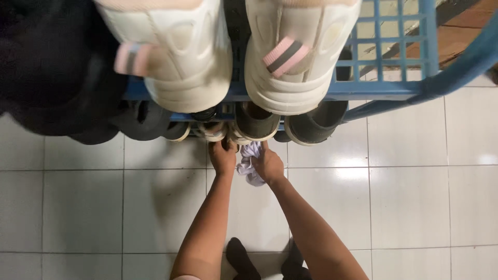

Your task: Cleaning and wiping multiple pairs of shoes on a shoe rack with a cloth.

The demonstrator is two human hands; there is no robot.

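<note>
Reaching to the lower rack shelf [363, 91], the left hand [223, 155] steadies a shoe [212, 129], fingers clenched on its heel; the right hand [268, 163] grips a white cloth [249, 161] pressed against the neighbouring shoe [254, 124].

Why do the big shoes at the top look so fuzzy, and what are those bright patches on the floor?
Head view: the pair of cream sneakers with pink heel tabs sits close to the lens, so it blurs and looms large; bright glare marks the glossy white floor tiles right of the hands; the dark shoes at upper left sink into shadow; the left hand, the right hand and the white cloth look reasonably sharp.
</note>
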